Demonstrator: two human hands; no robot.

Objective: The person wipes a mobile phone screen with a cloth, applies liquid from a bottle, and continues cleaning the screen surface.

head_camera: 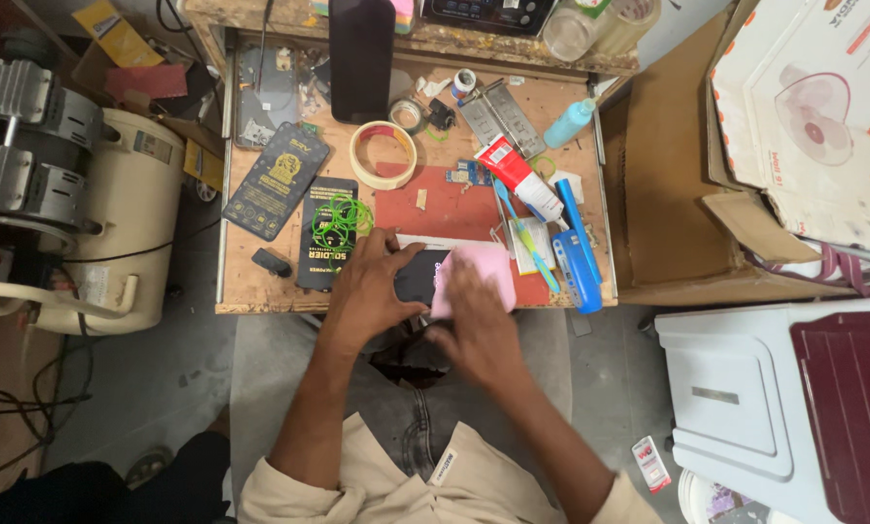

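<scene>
Your left hand (372, 281) has its grip clamped on the dark phone (420, 277) at the tabletop (260, 291) front edge. Your right hand (474, 306) lies flat, fingers together, pressing the pink cloth (479, 272) onto the phone, just right of that grip.

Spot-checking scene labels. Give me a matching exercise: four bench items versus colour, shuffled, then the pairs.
Things:
1. Cloth under the right hand
2. Tape roll
3. Rubber bands
4. Squeeze bottle

Colours:
A. light blue
B. pink
C. bright green
D. cream

Pairs: 1-B, 2-D, 3-C, 4-A
</scene>
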